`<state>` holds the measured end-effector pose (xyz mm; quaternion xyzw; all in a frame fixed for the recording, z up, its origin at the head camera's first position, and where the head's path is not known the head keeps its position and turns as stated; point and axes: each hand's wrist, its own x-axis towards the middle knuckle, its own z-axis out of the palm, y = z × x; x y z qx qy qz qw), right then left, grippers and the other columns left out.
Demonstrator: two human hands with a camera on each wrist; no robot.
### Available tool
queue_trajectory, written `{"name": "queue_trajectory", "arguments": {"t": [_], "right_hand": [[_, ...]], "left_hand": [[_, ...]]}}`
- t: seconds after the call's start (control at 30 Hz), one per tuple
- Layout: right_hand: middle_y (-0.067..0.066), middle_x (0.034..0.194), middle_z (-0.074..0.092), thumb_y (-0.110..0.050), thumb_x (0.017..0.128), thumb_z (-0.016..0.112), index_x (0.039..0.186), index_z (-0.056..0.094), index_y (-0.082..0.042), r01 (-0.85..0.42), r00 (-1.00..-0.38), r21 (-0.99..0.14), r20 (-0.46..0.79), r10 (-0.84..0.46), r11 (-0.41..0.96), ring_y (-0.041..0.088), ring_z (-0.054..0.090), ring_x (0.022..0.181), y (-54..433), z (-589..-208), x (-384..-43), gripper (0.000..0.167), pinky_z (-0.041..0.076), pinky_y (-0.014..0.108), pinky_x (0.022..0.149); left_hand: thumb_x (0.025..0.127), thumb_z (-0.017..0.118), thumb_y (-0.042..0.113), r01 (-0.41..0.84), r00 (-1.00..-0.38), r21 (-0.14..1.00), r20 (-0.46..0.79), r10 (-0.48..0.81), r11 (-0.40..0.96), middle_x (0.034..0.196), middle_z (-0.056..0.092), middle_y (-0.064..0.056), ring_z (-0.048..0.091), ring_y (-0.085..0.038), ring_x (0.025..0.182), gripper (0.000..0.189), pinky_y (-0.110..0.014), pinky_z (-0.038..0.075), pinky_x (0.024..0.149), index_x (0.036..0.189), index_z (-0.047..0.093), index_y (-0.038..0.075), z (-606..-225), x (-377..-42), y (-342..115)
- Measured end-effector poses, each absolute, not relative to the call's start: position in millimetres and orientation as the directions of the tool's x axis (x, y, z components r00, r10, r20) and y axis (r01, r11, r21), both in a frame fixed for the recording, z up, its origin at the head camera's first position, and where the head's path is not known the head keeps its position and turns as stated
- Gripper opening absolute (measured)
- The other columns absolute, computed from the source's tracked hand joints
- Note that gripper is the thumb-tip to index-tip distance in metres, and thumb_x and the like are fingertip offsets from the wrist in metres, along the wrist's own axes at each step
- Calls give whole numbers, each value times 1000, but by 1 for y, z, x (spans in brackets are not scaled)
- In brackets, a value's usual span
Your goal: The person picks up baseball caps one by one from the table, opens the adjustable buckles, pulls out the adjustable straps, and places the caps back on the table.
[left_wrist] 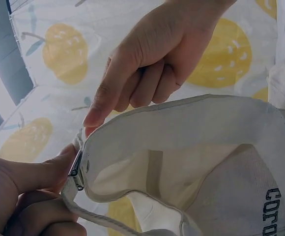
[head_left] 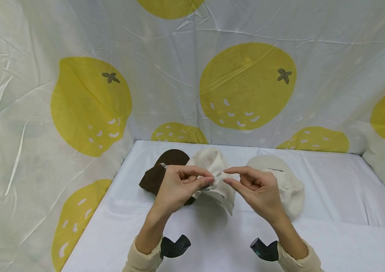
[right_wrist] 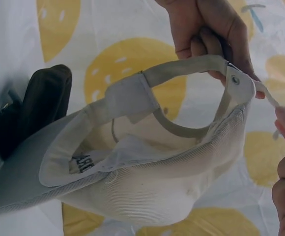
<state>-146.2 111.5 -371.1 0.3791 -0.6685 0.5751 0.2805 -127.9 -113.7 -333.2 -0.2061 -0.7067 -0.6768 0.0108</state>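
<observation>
A cream baseball cap [head_left: 209, 158] is held up off the table, its inside showing in both wrist views. At its back opening, my left hand [head_left: 173, 190] pinches the cap's strap beside the small metal buckle [left_wrist: 76, 171]. The free end of the strap [right_wrist: 269, 93] sticks out past the buckle. Thumb and index finger of my right hand [head_left: 262, 190] pinch the tip of that strap end. The cap's brim hangs down toward the table in the head view.
A dark brown cap [head_left: 155, 175] lies on the white table [head_left: 331, 181], left of and behind my left hand. Another cream cap [head_left: 275, 172] with small lettering lies behind my right hand. A lemon-print cloth [head_left: 165, 75] surrounds the table's back and sides.
</observation>
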Motion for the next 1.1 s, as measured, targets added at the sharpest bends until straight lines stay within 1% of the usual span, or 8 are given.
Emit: {"name": "queue_trajectory", "arguments": {"t": [0.1,0.2,0.27,0.43,0.6,0.77,1.0,1.1], "right_hand": [[-6,51,26,15,72,85,102,79,-1,-823,-564,-566,810,-158,37,4,17,45,112,-372,-146,35,20,13,43],[-6,50,25,10,74,86,103,80,1,-823,-564,-568,814,-138,12,5,17,46,110,-374,-146,31,20,14,43],[-5,50,23,8,75,87,103,81,0,-823,-563,-568,816,-128,-2,6,16,47,107,-375,-145,30,19,15,43],[-4,51,20,8,71,90,100,81,2,-823,-563,-567,818,-120,-6,6,13,49,99,-378,-143,31,13,15,43],[-5,50,20,6,68,92,98,82,1,-841,-540,-540,834,-112,29,4,13,49,95,-380,-144,32,11,14,43],[-6,49,20,2,70,92,96,83,0,-853,-522,-521,845,-114,45,3,13,49,93,-381,-145,28,11,14,43],[-7,47,22,-1,74,91,96,83,0,-858,-511,-512,850,-128,27,2,13,48,91,-381,-146,23,12,13,41],[-8,46,24,1,74,91,96,83,0,-860,-508,-509,851,-131,28,1,14,47,91,-382,-146,24,13,13,41]], "left_hand": [[87,82,2,343,-916,939,337,218,-13,62,67,3,35,0,52,9,-16,41,56,92,79,-5,-333,-128,-114],[86,82,1,382,-911,924,380,158,-23,51,47,8,31,0,51,9,-16,38,55,92,80,-5,-334,-129,-113],[86,82,1,397,-909,917,398,125,-35,48,38,9,22,-1,51,10,-16,32,53,92,79,-5,-334,-129,-113],[86,81,0,397,-911,914,403,90,-81,48,50,8,23,0,50,12,-15,44,56,92,77,-10,-334,-130,-113],[87,81,0,398,-910,912,407,84,-102,47,50,7,24,-1,50,13,-16,52,63,93,77,-10,-333,-130,-112],[87,81,1,390,-912,913,401,84,-123,55,63,5,35,0,50,14,-18,56,68,93,76,-11,-333,-130,-112],[88,82,4,396,-910,911,406,89,-113,47,48,6,21,-3,50,15,-17,50,62,94,77,-8,-333,-129,-113],[88,81,4,394,-909,911,406,94,-122,47,49,7,21,-3,49,16,-17,52,64,94,77,-10,-333,-129,-113]]}}
